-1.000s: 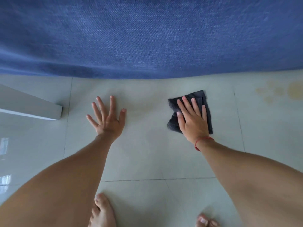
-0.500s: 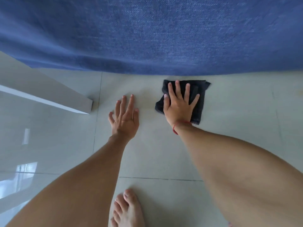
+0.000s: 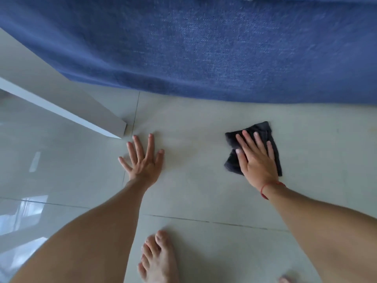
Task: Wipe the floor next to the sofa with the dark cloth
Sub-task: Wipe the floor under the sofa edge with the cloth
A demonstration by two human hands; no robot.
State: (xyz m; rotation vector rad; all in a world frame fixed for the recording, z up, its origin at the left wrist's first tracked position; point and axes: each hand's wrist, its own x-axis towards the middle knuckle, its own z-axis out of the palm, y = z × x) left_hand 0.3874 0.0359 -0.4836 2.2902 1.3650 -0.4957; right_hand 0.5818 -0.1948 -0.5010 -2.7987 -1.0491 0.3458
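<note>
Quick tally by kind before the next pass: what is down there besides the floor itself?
Hands: 2, left hand flat on the floor, right hand flat on the cloth
Cloths: 1, dark cloth
Sofas: 1, blue sofa
White panels: 1, white panel
Bare feet: 2, left foot, right foot
Wrist strings: 1, red string
Total: 8

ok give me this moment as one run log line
stage: wiping | right hand: flat on dark cloth, pressing it to floor | left hand: spread, bracing on floor | sofa: behind cloth, not touching
</note>
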